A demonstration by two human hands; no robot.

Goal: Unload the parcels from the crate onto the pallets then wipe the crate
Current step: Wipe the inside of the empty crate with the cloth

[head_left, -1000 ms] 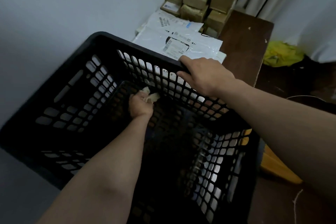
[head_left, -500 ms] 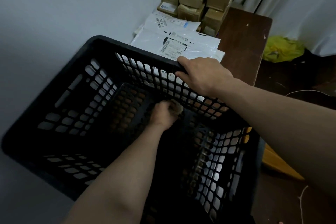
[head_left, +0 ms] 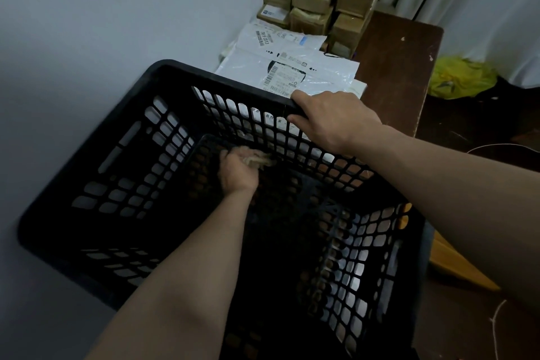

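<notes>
Left hand point(head_left: 238, 174), low inside the black crate point(head_left: 233, 88) by its far wall, fingers curled round a crumpled cloth point(head_left: 258, 158). Right hand point(head_left: 333, 120) grips the crate's far rim at 1 o'clock, fingers wrapped over. White mailer parcels point(head_left: 292, 67) lie beyond the crate at 12 o'clock.
</notes>
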